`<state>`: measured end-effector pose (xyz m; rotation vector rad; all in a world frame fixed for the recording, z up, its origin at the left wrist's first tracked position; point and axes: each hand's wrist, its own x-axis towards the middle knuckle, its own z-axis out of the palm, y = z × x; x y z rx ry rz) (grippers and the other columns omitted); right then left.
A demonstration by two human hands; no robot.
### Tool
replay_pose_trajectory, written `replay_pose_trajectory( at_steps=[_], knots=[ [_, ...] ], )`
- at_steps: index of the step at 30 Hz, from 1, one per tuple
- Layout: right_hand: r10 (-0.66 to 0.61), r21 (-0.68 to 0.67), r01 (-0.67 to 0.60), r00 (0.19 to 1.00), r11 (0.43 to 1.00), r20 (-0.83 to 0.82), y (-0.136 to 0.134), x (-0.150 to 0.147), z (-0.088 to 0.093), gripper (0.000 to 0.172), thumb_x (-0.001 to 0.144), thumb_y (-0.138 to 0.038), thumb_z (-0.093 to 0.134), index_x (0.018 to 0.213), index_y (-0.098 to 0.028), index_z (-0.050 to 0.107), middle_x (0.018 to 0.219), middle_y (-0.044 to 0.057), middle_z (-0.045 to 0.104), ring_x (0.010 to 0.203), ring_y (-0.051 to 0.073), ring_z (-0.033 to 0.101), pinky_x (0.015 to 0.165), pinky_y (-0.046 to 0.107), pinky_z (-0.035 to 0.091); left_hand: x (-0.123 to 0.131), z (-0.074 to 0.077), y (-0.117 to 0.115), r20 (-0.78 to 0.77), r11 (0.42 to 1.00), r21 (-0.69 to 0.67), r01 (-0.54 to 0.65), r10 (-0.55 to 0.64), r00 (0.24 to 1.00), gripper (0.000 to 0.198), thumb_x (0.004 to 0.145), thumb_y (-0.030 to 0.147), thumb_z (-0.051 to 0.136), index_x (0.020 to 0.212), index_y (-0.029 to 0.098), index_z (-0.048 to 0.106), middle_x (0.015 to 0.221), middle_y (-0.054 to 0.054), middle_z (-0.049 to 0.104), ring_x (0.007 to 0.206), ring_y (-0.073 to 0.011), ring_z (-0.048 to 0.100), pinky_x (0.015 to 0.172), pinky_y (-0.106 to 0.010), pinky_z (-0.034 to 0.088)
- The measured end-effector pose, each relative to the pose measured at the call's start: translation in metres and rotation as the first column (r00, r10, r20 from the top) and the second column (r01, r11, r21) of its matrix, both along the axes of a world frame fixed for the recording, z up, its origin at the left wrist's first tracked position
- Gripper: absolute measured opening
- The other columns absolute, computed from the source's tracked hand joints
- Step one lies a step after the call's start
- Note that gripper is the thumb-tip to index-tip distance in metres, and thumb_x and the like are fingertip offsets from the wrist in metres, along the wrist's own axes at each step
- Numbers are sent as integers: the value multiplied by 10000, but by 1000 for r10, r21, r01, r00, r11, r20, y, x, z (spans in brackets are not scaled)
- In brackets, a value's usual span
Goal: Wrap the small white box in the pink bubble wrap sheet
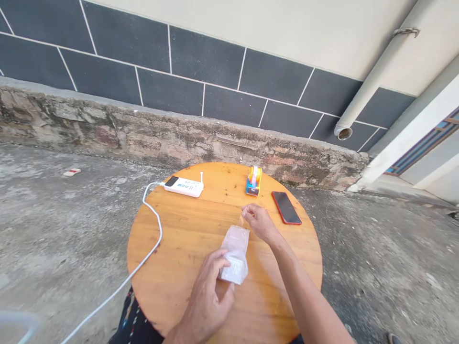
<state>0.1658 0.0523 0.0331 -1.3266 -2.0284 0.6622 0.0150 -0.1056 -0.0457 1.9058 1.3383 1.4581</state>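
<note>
On the round table lies a small white item wrapped in translucent bubble wrap (234, 267), with a loose flap of the wrap stretching away from me. My left hand (210, 291) grips the package from its left side, fingertips on top and thumb at the near edge. Beyond the flap, my right hand (260, 220) is closed in a pinch on a short strip of clear tape (240, 220) that reaches the flap's far edge. A tape dispenser (253, 181), orange and blue with a roll in it, stands farther back.
The round wooden table (172, 267) carries a red-edged phone (286, 208) at right and a white box-shaped device (184, 187) at back left. Its white cable (160, 234) runs off the left edge. Behind stands a tiled wall (215, 62) with a drainpipe (376, 71).
</note>
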Motion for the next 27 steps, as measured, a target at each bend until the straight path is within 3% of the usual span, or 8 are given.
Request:
replay_pose_trajectory(
  at_steps=[4, 8, 11, 15, 20, 24, 27],
  knots=[
    [-45, 32, 43, 998, 999, 33, 8, 1, -1, 167, 808, -188, 491, 652, -187, 550, 888, 56, 656, 859, 185, 597, 751, 282, 431, 2, -3, 3, -36, 999, 45, -5, 7, 999, 550, 755, 53, 506, 1269, 236, 436, 1281, -111, 511, 1214, -259, 484, 1008, -438, 429],
    [-118, 42, 115, 990, 993, 80, 18, 2, -10, 179, 861, -183, 479, 722, -172, 591, 861, 51, 647, 861, 177, 591, 807, 304, 440, 3, -1, 5, -40, 1000, 17, -14, 14, 999, 537, 759, 53, 495, 1263, 236, 456, 1263, -110, 519, 1198, -261, 487, 997, -437, 434],
    [-151, 14, 151, 979, 989, 134, 24, 3, -17, 154, 914, -256, 520, 892, -146, 625, 939, 49, 641, 878, 174, 604, 816, 353, 480, 2, 2, 4, -27, 1000, -22, -21, 20, 999, 580, 743, 53, 490, 1292, 228, 419, 1257, -114, 504, 1193, -263, 482, 994, -435, 433],
    [-163, -27, 172, 968, 985, 192, 27, 4, -21, 301, 917, -334, 558, 1163, -160, 557, 1148, 73, 591, 954, 195, 611, 809, 399, 524, 0, 6, -1, -40, 997, -62, 38, -40, 998, 598, 695, 47, 507, 1261, 217, 416, 1235, -120, 468, 1172, -269, 481, 976, -428, 442],
    [-156, -39, 169, 963, 985, 221, 33, 1, -20, 306, 918, -324, 556, 1179, -165, 551, 1174, 79, 581, 978, 203, 605, 823, 407, 521, 0, 10, -4, -115, 992, -110, 60, -72, 991, 373, 654, 36, 525, 984, 210, 523, 1162, -118, 460, 1111, -272, 516, 901, -395, 487],
    [-176, -9, 183, 959, 983, 222, 37, -2, -14, 282, 923, -326, 546, 1149, -159, 566, 1145, 75, 593, 962, 197, 606, 820, 399, 516, 1, 11, -4, -136, 994, -101, 36, -49, 989, 299, 696, 50, 523, 945, 216, 530, 1156, -117, 462, 1107, -263, 522, 892, -386, 491],
    [-235, 40, 231, 949, 972, 212, 25, 2, -2, 265, 969, -297, 399, 996, -145, 614, 1016, 82, 637, 910, 195, 605, 776, 341, 471, 2, 11, -3, -137, 995, -98, 23, -37, 990, 278, 707, 59, 532, 933, 220, 544, 1135, -113, 481, 1081, -257, 540, 874, -373, 503]
  ],
)
